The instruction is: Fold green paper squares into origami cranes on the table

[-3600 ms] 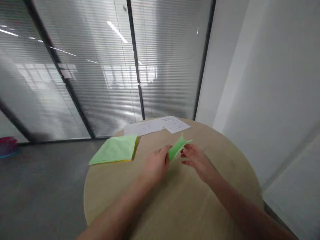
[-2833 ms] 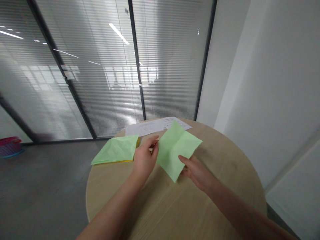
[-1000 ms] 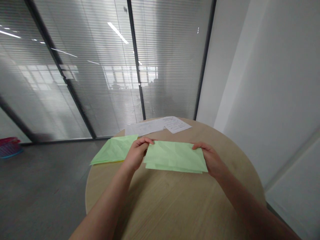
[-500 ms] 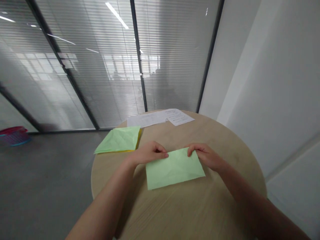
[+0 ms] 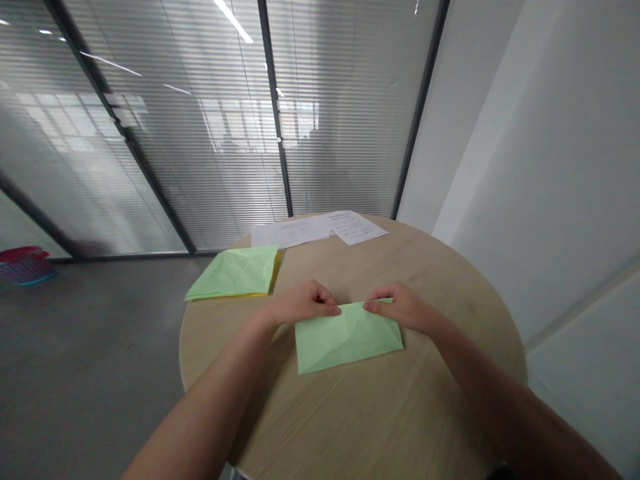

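Between my hands is a light green sheet of paper [image 5: 347, 340], folded into a rough rectangle with faint creases. My left hand [image 5: 307, 303] pinches its far edge left of the middle, thumb on top and fingers curled behind. On the same far edge, a short way to the right, my right hand [image 5: 397, 307] grips with its thumb over the paper and its fingers behind. The near edge of the sheet hangs over or rests on the round wooden table [image 5: 320, 427]; I cannot tell which.
At the table's left edge lies a stack of green paper [image 5: 240, 271] with yellow showing beneath. White printed sheets [image 5: 295, 231] overlap along the far edge. A red and blue basket [image 5: 26, 265] stands on the floor at left. Glass panels with blinds [image 5: 225, 167] and a white wall [image 5: 565, 167] border the table.
My right hand has shifted left along the paper's far edge, closer to my left hand, and its thumb now lies on top. The camera view has tilted slightly.
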